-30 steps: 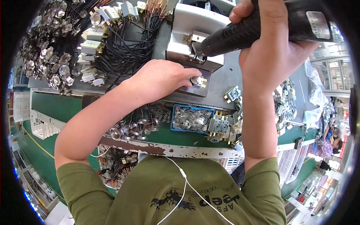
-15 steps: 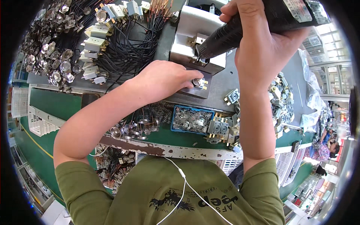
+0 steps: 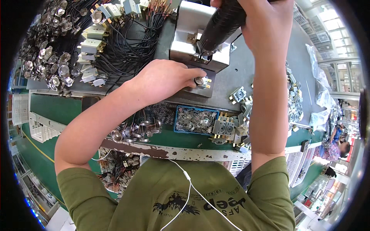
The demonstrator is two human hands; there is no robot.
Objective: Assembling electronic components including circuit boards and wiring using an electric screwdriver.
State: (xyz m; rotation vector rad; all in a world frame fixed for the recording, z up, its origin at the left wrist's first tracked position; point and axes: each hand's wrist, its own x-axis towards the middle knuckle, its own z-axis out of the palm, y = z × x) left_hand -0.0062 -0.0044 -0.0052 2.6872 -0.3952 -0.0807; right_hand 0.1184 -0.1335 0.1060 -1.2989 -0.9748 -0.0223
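My right hand (image 3: pixel 264 25) is closed around a black power screwdriver (image 3: pixel 221 29), whose tip points down into a silver metal fixture (image 3: pixel 189 54). A small part with brass terminals sits in that fixture, mostly hidden by the tool. Just nearer to me, my left hand (image 3: pixel 163 79) pinches a small part with a round metal cap and brass terminals (image 3: pixel 200 81). It rests at the dark metal block (image 3: pixel 194 91) in front of the fixture.
A blue tray (image 3: pixel 175 122) of small metal pieces stands near the front edge. Grey terminal parts (image 3: pixel 225 129) lie right of it. Capped sensors (image 3: pixel 58 65) and black wires (image 3: pixel 127 57) crowd the left. Springs (image 3: pixel 163 111) lie nearby. A person (image 3: pixel 331 150) is far right.
My right hand and the screwdriver have shifted left and away from me, the tool now steeper over the fixture. My left hand keeps its pinch. The whole view has shifted slightly.
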